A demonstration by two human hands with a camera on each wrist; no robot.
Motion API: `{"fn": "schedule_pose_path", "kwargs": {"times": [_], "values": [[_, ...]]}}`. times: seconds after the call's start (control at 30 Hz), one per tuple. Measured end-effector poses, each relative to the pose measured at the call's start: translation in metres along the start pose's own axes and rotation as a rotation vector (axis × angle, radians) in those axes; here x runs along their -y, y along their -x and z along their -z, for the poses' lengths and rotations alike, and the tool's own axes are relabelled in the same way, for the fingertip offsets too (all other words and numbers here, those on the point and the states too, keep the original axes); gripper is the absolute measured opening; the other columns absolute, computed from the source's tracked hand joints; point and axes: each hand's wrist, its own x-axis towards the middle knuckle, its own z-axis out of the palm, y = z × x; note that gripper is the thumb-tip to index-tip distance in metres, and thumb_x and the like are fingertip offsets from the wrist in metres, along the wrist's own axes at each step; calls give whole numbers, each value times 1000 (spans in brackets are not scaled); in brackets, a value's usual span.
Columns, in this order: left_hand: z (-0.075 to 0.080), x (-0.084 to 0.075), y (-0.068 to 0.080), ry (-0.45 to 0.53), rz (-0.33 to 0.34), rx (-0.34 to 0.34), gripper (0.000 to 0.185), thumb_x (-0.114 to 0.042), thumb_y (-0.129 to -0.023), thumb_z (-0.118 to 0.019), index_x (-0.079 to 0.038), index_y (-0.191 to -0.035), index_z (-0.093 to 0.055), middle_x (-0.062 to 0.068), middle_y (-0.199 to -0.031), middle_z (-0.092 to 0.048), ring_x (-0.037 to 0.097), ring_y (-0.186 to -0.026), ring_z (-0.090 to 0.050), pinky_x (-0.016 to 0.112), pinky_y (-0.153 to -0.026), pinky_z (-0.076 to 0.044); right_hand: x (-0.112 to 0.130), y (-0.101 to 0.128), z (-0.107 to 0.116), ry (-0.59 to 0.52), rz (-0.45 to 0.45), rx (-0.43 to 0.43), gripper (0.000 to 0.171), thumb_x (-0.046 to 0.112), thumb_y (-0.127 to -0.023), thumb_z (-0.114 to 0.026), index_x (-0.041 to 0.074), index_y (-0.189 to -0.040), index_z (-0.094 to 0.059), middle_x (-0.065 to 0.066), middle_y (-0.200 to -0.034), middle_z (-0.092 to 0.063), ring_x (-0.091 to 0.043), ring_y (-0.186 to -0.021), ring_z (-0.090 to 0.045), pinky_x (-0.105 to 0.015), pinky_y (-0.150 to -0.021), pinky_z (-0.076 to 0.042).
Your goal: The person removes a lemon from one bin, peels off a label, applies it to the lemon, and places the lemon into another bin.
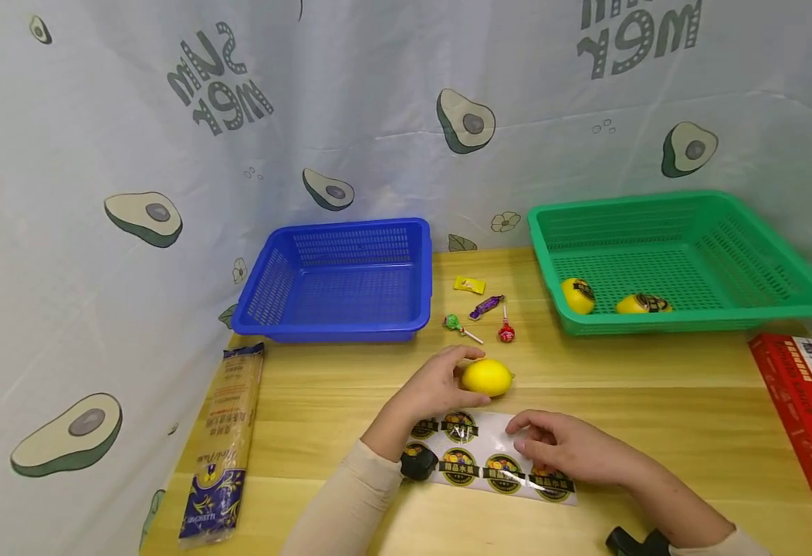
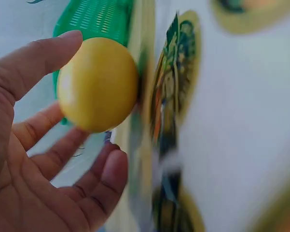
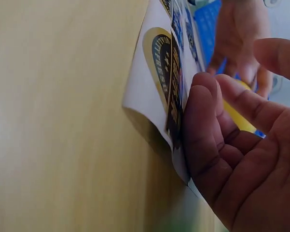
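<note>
Cupping the lemon (image 1: 487, 377) on the table (image 1: 656, 386), the left hand (image 1: 434, 390) has thumb and fingers curved round its near side, just above the sticker sheet (image 1: 489, 455). The right hand (image 1: 566, 448) rests on that sheet, fingertips (image 3: 202, 96) curled onto a sticker edge; whether they pinch it cannot be told. Left wrist view blurs the sheet badly. Right forearm cut off at the frame edge. Two labelled lemons (image 1: 577, 295) lie in the green basket (image 1: 760, 232); the sweets (image 1: 478, 309) are too small to identify.
</note>
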Motion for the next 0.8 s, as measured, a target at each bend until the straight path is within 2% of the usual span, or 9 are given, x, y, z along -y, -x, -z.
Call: {"fn": "schedule_pose_path", "kwargs": {"times": [0.1,0.17,0.23,0.33,0.47,0.57,0.73,0.8], "values": [[4,3,15,-48,27,-45,71,-35,-80,-88,-20,-142,-56,4,-145,-54,23,-128,-55,43,-108,-48,-3,4,5,25,-2,-9,32,23,-104,-59,2,-128,-59,-6,-86,-60,-12,-68,-57,-26,-61,-51],[7,6,25,-98,46,-75,62,-36,-80,-87,-18,-133,-61,3,-134,-59,23,-121,-57,42,-103,-50,-3,5,8,41,-2,-18,32,23,-104,-59,2,-128,-59,-6,-87,-60,-11,-68,-57,-26,-61,-51],[7,12,36,-146,62,-75,49,-37,-79,-87,-18,-120,-66,1,-118,-62,18,-109,-58,35,-95,-51,-3,6,9,60,-2,-34,32,24,-104,-59,3,-128,-59,-6,-86,-60,-10,-67,-57,-26,-60,-50],[7,21,47,-209,56,-11,43,-39,-77,-89,-22,-111,-68,-5,-102,-61,10,-95,-55,26,-86,-48,-1,4,8,103,2,-62,32,26,-104,-60,5,-128,-60,-4,-84,-59,-8,-64,-55,-26,-58,-48],[4,25,52,-324,6,91,60,-47,-69,-93,-26,-120,-67,-10,-100,-58,5,-94,-50,22,-85,-45,7,-3,2,164,15,-72,32,29,-103,-62,7,-126,-62,0,-79,-57,-6,-59,-51,-25,-55,-44],[2,23,51,-407,-12,113,64,-50,-67,-94,-26,-119,-66,-11,-96,-57,6,-91,-50,22,-85,-45,13,-11,-5,195,19,-75,35,32,-101,-64,9,-127,-63,3,-76,-56,-5,-57,-50,-24,-54,-43],[-3,15,50,-429,2,141,53,-49,-67,-94,-23,-101,-64,-12,-92,-56,5,-83,-51,20,-80,-45,18,-23,-16,270,33,-84,42,34,-98,-69,11,-132,-61,8,-74,-56,-3,-57,-48,-22,-53,-40],[-5,13,50,-422,13,161,53,-48,-66,-95,-22,-99,-62,-11,-93,-56,5,-82,-51,20,-78,-46,18,-26,-19,297,38,-78,47,34,-96,-70,10,-135,-59,9,-73,-55,-2,-57,-47,-22,-54,-40]]}}
